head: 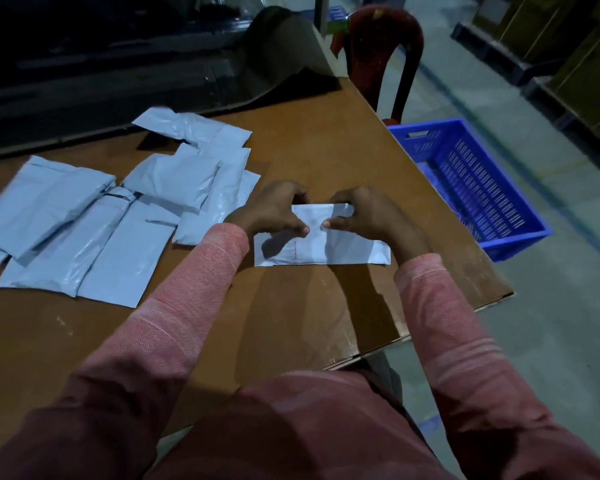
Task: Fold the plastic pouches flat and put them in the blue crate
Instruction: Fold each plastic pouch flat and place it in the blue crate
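The loose pouches (84, 220) are a plain pale grey-blue, while the folded pouch (347, 249) looks whiter and carries a faint thin red line. The table (326, 133) is brown with pale scuffs, the crate (513, 249) bright blue with rows of narrow slots, and the chair (381, 46) dark red. The sleeves (174, 306) are salmon pink, finely woven, with lighter bands across them.

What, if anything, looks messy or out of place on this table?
Nothing is spilled or broken. The loose pouches lie in an untidy, overlapping heap on the table's left, some creased. The left hand and right hand pinch one pouch mid-fold. The table is scuffed near its front edge.
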{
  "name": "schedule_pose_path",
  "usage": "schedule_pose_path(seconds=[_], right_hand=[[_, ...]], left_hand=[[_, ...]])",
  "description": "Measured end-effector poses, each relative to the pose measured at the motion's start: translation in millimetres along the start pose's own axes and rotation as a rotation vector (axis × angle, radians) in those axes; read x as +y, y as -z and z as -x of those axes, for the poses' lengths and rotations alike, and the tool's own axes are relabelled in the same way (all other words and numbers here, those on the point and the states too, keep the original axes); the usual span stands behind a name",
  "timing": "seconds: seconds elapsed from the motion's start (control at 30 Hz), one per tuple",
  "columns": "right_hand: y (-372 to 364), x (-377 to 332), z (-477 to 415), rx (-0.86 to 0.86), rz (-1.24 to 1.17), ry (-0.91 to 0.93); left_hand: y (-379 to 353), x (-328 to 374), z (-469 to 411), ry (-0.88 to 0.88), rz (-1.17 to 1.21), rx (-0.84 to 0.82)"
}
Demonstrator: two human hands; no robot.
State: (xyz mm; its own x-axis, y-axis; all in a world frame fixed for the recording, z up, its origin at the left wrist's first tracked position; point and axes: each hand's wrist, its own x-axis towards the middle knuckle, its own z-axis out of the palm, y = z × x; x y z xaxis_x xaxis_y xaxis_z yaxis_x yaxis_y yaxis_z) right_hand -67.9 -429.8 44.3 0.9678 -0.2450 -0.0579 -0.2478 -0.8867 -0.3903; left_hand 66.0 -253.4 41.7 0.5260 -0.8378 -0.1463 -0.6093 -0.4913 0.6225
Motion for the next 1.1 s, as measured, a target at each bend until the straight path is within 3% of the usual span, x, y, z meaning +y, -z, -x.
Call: schedule_pose_path(seconds=[0.23, 0.37, 0.63, 1.0, 1.1], right_hand=[[-1, 8, 7, 0.008, -0.009, -0.050], [-30, 1, 15, 0.097, 0.063, -0.031], [-105, -1, 27, 0.189, 0.111, -0.165], [-107, 6, 22, 0.205, 0.177, -0.117], [-103, -1, 26, 0.294, 0.192, -0.081]], left_hand=[[0, -5, -11, 0.031, -0.128, -0.025], [-32, -18, 5, 0.030, -0.124, 0.073], [-95, -37, 18, 0.015, -0.367, 0.210], [-103, -38, 17, 0.077, -0.389, 0.267], [-107, -31, 21, 0.172, -0.336, 0.272]])
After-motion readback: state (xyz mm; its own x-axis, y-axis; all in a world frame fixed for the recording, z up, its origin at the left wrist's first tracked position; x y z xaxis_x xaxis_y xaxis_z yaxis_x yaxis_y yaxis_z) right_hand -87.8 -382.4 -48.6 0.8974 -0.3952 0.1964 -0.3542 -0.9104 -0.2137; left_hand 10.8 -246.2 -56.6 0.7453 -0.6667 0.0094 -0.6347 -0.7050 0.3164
